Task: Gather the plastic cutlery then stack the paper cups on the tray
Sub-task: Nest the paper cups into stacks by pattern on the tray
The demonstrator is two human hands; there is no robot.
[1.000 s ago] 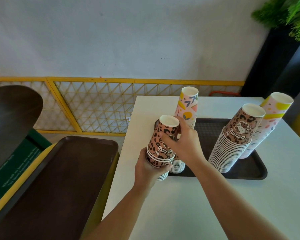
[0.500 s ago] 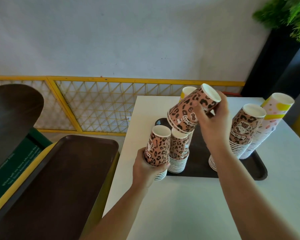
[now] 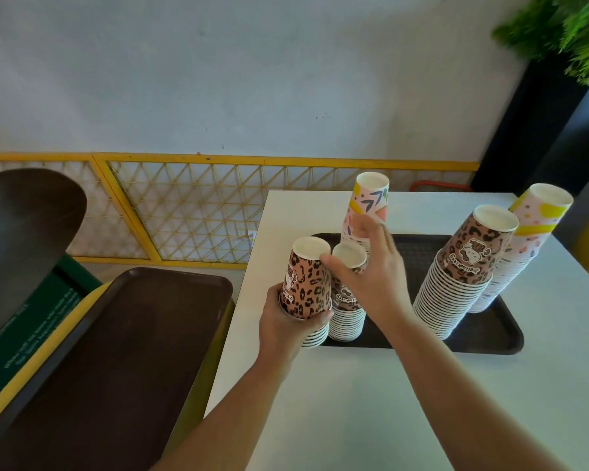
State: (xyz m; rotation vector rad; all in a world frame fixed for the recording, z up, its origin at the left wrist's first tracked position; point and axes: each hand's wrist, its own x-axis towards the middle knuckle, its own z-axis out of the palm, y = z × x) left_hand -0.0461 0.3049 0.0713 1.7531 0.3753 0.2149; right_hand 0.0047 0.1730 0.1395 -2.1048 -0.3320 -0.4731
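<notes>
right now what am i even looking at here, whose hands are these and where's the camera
There is no machine here: these are a person's two bare hands, filmed by a wide-angle camera worn on that person's head, looking forward and down. That is why the arms reach in from the bottom of the picture.

On the white table lies a dark brown tray carrying upside-down stacks of paper cups. The left hand grips a short leopard-print stack at the tray's near left corner. The right hand is open, reaching over a second leopard-print stack beside it, holding nothing. Behind stands a pastel patterned stack. On the right are a tall leopard-print stack and a tall pastel stack.

No plastic cutlery is visible.
</notes>
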